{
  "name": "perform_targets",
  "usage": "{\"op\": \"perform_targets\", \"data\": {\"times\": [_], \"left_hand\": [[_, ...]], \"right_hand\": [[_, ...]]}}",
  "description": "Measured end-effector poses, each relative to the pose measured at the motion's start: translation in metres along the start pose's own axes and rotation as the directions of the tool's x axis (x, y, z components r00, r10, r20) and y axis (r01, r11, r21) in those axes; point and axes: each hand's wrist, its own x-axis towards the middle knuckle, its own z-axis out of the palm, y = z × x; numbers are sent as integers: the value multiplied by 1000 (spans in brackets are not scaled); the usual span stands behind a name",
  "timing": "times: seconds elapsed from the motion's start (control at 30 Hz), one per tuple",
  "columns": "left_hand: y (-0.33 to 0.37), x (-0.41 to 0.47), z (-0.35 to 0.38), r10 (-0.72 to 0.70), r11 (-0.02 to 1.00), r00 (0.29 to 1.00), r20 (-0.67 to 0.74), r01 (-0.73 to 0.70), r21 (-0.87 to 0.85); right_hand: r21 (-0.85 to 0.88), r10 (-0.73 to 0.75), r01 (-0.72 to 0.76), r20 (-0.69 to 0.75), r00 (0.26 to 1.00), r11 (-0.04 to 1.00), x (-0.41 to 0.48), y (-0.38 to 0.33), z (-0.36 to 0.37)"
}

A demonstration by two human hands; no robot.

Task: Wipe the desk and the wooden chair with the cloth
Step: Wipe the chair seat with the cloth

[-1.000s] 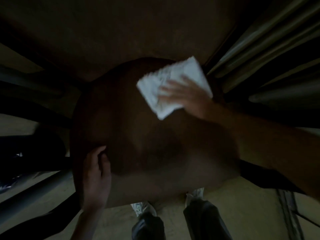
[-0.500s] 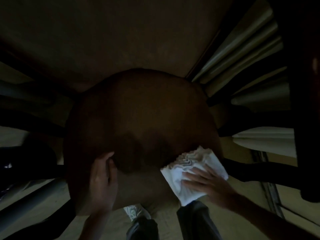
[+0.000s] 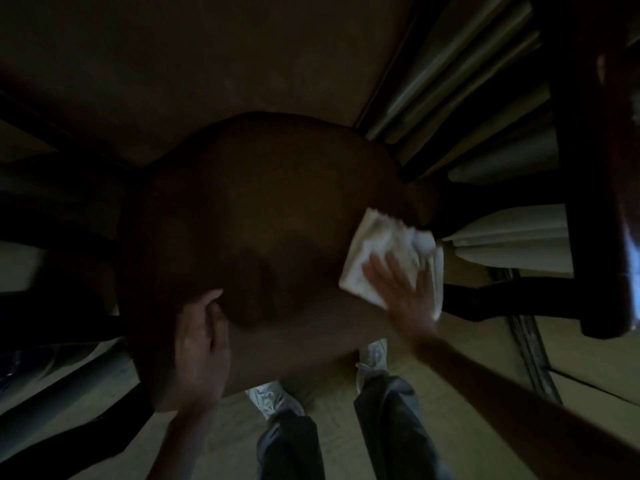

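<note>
The dark brown wooden chair seat (image 3: 263, 216) fills the middle of the dim view. A folded white cloth (image 3: 384, 247) lies at the seat's right edge, partly hanging over it. My right hand (image 3: 398, 289) presses flat on the cloth with fingers spread. My left hand (image 3: 202, 348) rests palm down on the near left part of the seat, fingers together. The desk's dark underside or top (image 3: 180, 57) spreads beyond the seat, too dark to tell which.
A dark wooden post (image 3: 595, 188) stands at the right. Pale curtain folds (image 3: 512, 237) hang behind it. My legs and light shoes (image 3: 277, 400) stand on the yellowish floor (image 3: 467, 368) below the seat. Dark bars cross at the left.
My right hand swept the cloth from the far right of the seat down to the near edge, then back up to the right edge. My left hand stayed on the seat.
</note>
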Motion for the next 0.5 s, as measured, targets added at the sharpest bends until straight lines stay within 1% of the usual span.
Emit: {"op": "perform_targets", "data": {"times": [0.07,0.1,0.13,0.17,0.2,0.23,0.27,0.3,0.33,0.37,0.4,0.47,0.5], "left_hand": [[4,-3,0,1,1000,999,32,-1,2],[7,-6,-2,-13,1000,999,48,13,-2],[8,-10,-3,-38,999,997,71,38,-7],[10,-14,-4,-67,998,992,106,67,-5],[13,-19,-7,-89,996,985,151,89,4],[16,-24,-9,-101,995,973,207,100,16],[19,-28,-11,-107,994,957,269,105,23],[24,-31,-14,-109,994,938,329,108,21],[30,-33,-15,-103,994,921,375,107,12],[39,-33,-19,-90,995,913,398,101,-6],[50,-32,-23,-79,995,910,406,100,-30],[76,-28,-31,-58,991,916,398,100,-88],[88,-25,-34,-48,989,918,394,99,-109]], "right_hand": [[18,-6,5,52,999,1000,-57,-10,5],[55,-40,34,115,993,998,-79,-15,5],[111,-87,68,173,981,992,-100,-19,2],[187,-102,60,222,970,980,-117,-22,-1],[275,-86,10,265,960,961,-128,-25,-9],[370,-50,-71,307,950,926,-133,-30,-19],[470,18,-175,320,947,865,-134,-37,-31],[578,96,-271,316,944,770,-128,-44,-44],[670,171,-358,331,928,650,-116,-50,-59],[722,204,-402,349,914,563,-100,-55,-75],[726,211,-392,332,919,565,-84,-57,-90],[680,168,-304,261,951,667,-48,-61,-123],[678,144,-277,246,958,681,-30,-64,-139]]}}
